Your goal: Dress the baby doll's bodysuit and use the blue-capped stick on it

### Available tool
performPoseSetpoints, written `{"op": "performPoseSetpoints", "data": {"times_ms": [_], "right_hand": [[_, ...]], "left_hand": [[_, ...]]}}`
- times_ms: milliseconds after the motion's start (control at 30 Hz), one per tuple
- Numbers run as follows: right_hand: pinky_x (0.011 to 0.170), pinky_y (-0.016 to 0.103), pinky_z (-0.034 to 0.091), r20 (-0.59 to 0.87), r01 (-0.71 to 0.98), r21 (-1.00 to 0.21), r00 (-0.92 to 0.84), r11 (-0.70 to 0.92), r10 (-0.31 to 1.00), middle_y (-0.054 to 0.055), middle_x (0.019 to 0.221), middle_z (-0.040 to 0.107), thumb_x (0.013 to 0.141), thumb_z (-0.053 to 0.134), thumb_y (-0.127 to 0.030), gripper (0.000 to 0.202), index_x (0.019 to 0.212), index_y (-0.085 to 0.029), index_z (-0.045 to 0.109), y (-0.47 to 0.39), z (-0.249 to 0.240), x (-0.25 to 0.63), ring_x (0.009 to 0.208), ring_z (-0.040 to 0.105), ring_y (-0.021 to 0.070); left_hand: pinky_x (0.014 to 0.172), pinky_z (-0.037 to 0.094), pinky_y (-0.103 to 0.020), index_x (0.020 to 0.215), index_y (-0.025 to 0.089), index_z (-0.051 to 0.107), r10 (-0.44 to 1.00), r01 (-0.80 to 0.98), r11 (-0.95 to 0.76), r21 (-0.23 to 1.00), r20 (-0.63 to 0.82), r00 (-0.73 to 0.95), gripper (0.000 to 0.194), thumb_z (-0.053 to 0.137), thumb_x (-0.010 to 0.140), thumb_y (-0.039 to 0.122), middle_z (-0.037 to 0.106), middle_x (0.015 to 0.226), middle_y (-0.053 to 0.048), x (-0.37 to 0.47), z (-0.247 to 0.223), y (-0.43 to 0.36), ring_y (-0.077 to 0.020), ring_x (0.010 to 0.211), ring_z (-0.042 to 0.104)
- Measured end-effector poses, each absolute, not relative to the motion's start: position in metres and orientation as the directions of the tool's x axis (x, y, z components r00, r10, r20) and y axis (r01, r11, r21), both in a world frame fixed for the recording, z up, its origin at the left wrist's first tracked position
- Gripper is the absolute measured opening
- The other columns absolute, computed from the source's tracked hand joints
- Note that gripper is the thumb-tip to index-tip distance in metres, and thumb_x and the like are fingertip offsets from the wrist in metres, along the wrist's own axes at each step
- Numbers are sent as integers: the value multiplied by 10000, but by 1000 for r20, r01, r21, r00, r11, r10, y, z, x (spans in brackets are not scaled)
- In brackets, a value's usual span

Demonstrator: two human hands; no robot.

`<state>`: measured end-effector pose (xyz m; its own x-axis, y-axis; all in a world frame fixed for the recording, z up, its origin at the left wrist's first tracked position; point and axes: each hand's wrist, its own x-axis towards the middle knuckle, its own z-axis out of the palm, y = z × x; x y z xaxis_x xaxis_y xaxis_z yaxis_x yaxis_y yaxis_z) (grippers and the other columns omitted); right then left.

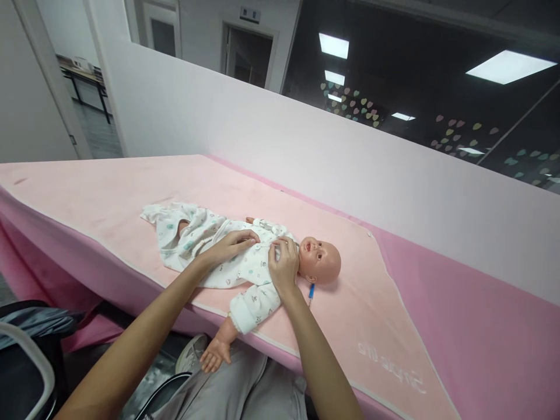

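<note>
A baby doll [322, 260] lies on its back, its bald head to the right, dressed in a white printed romper [238, 271]. My left hand [236, 244] is over the doll's chest, its fingers bent together on the front of the romper. Close to the doll's neck, my right hand [284, 262] has its fingers curled on the romper near the collar. Both sets of fingertips partly hide the cloth they grip. One doll arm [220, 344] hangs over the near table edge, and the romper's leg end stretches to the left.
The doll lies on a pink padded mat [371, 326] covering the table. A small blue-ended item [311, 290] sticks out by the doll's head. A low white wall [262, 140] with dark glass above borders the far side. A chair [26, 361] stands at lower left.
</note>
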<state>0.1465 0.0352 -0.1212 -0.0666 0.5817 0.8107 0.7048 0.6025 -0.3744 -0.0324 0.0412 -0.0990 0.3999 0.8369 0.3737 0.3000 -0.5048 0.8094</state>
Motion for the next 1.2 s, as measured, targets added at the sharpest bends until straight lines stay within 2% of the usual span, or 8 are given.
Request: {"op": "performPoseSetpoints", "data": {"times_ms": [100,200,367,667,833,1000,1200], "right_hand": [[805,262,395,810,711,-382,-50,590,585,71,966,548,856,417,-216,166,840,-145,566,34,-122,147,929,505,142],[807,263,394,814,711,-373,-58,597,578,76,970,540,864,406,-217,170,852,-143,558,34,-122,147,931,501,144],[808,259,394,815,710,-372,-59,598,577,73,964,535,866,404,-216,163,850,-142,549,34,-122,147,923,497,142],[786,260,390,818,718,-362,-61,595,571,67,923,539,866,405,-216,164,829,-142,547,34,-123,147,882,493,139],[794,259,383,817,711,-367,-61,599,573,62,922,537,867,405,-216,158,835,-148,545,35,-124,147,890,492,138],[791,261,380,812,712,-361,-78,602,578,62,911,539,867,406,-216,156,831,-148,541,35,-123,148,883,489,139],[787,263,377,811,711,-361,-81,603,580,59,901,540,863,409,-210,151,828,-149,543,34,-123,148,879,486,139]], "left_hand": [[832,406,-240,977,160,621,831,313,-511,801,368,416,301,542,824,407,617,1003,-55,-32,-98,39,-181,945,548],[841,420,-252,961,162,649,843,348,-509,787,374,388,311,643,748,388,639,990,-54,-31,-98,38,-194,946,564],[844,433,-270,927,159,680,851,336,-506,794,396,346,286,621,762,384,658,970,-60,-29,-98,40,-199,927,579],[850,439,-268,949,177,706,814,301,-556,775,434,385,282,612,781,382,635,1039,-62,-34,-102,43,-193,958,578],[865,439,-273,1022,180,674,848,335,-516,789,415,329,342,642,754,389,644,1036,-57,-34,-103,42,-197,976,575],[798,458,-270,836,134,664,844,294,-519,802,428,324,257,647,747,375,664,877,-58,-33,-102,41,-184,858,600],[789,465,-280,761,131,677,838,240,-515,823,424,344,227,670,729,356,671,860,-69,-35,-105,44,-188,845,607]]}}
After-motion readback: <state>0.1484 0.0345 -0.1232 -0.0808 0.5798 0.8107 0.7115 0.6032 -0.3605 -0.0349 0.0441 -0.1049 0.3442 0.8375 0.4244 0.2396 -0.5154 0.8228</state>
